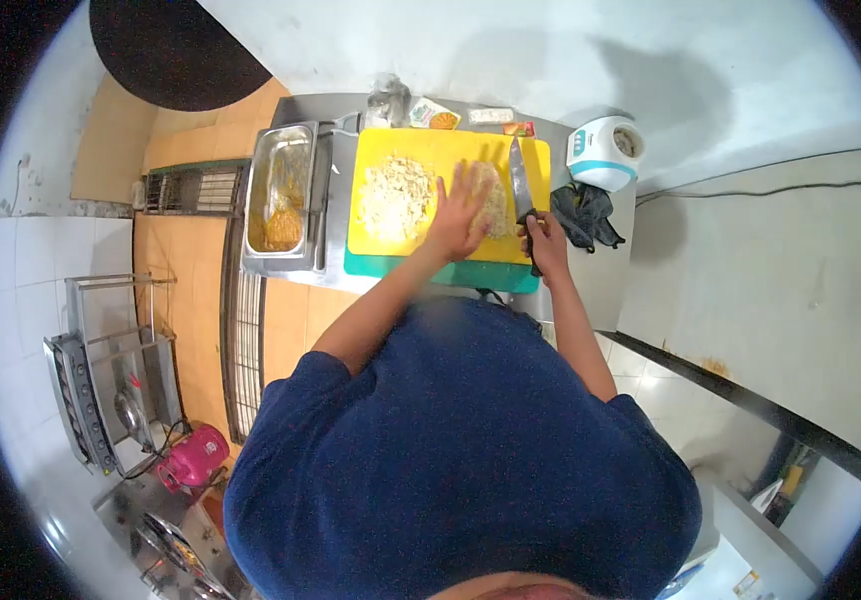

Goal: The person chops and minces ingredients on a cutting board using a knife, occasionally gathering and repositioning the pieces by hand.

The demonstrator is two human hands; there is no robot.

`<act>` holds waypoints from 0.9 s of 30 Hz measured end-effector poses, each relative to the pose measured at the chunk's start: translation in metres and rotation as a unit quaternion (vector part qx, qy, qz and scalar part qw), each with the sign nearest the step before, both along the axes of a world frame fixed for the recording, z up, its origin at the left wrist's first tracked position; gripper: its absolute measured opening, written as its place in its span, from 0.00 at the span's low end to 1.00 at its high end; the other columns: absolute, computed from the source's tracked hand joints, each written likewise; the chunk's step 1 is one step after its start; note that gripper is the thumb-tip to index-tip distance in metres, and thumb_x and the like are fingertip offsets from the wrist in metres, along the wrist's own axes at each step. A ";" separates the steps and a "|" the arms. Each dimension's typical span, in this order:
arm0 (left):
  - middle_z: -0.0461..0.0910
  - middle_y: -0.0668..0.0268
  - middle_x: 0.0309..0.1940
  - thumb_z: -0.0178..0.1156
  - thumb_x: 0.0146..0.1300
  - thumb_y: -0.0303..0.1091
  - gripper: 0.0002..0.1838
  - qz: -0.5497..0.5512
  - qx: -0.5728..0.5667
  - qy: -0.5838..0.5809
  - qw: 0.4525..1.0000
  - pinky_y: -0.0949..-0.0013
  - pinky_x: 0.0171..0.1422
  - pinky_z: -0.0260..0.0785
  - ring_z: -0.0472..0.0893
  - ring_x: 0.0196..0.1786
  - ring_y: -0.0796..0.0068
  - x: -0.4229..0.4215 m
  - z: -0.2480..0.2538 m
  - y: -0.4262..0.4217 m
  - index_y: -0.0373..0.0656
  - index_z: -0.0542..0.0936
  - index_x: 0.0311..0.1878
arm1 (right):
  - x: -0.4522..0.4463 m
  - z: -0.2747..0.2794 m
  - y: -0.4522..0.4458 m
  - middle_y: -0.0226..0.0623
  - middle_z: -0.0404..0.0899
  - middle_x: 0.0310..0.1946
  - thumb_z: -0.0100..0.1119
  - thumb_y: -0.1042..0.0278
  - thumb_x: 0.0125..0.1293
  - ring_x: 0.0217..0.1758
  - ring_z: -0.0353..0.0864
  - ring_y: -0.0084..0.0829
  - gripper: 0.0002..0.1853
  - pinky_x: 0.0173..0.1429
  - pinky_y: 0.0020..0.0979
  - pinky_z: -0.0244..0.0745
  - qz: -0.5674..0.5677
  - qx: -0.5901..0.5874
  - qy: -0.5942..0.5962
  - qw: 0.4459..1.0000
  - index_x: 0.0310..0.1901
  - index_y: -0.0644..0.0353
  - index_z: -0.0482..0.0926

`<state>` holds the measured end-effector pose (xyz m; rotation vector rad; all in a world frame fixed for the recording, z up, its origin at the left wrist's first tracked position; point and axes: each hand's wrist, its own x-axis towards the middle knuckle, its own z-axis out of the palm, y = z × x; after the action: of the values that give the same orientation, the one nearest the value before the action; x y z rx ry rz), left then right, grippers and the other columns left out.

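My right hand [547, 247] is closed round the black handle of a large knife [520, 178], whose blade points away from me over the right part of a yellow cutting board [440, 145]. My left hand [462, 212], fingers spread, lies on a pile of pale chopped food [493, 200] left of the blade. Another heap of pale chopped pieces [397, 197] covers the board's left part. Beneath the yellow board, a green board [440, 272] shows along the near edge.
Left of the boards is a metal tray [251, 200] with orange-brown food. Behind them stand a clear bag [387, 104] and small packets [491, 116]. On the right are a white and teal appliance [595, 155] and a black plastic bag [586, 214].
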<state>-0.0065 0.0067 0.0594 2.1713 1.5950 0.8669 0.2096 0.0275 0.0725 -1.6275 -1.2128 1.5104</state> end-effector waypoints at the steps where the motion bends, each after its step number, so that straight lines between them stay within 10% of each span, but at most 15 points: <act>1: 0.42 0.49 0.81 0.51 0.70 0.51 0.40 -0.032 0.012 0.064 0.997 0.23 0.75 0.30 0.38 0.82 0.38 0.004 0.008 0.001 0.51 0.50 0.81 | -0.004 0.008 0.000 0.33 0.80 0.29 0.52 0.61 0.77 0.23 0.75 0.21 0.11 0.26 0.25 0.69 -0.008 -0.018 0.000 1.000 0.51 0.59 0.75; 10: 0.38 0.54 0.82 0.48 0.69 0.64 0.33 -0.071 0.000 0.134 0.988 0.21 0.74 0.30 0.38 0.81 0.35 0.015 0.019 0.008 0.77 0.60 0.77 | 0.007 0.051 -0.028 0.32 0.78 0.26 0.43 0.60 0.79 0.19 0.72 0.21 0.14 0.24 0.25 0.65 0.043 -0.017 0.011 0.999 0.48 0.62 0.74; 27: 0.36 0.46 0.81 0.50 0.70 0.57 0.40 -0.008 0.021 0.045 0.999 0.24 0.75 0.29 0.36 0.81 0.35 -0.005 0.004 0.016 0.57 0.52 0.81 | 0.028 0.085 -0.046 0.43 0.80 0.43 0.57 0.56 0.68 0.47 0.82 0.48 0.17 0.49 0.49 0.78 0.191 0.150 -0.413 0.878 0.51 0.59 0.76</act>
<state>-0.0119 0.0223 0.0631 2.2799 1.6132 0.8158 0.2373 -0.0183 0.1572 -1.9430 -2.2056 0.7133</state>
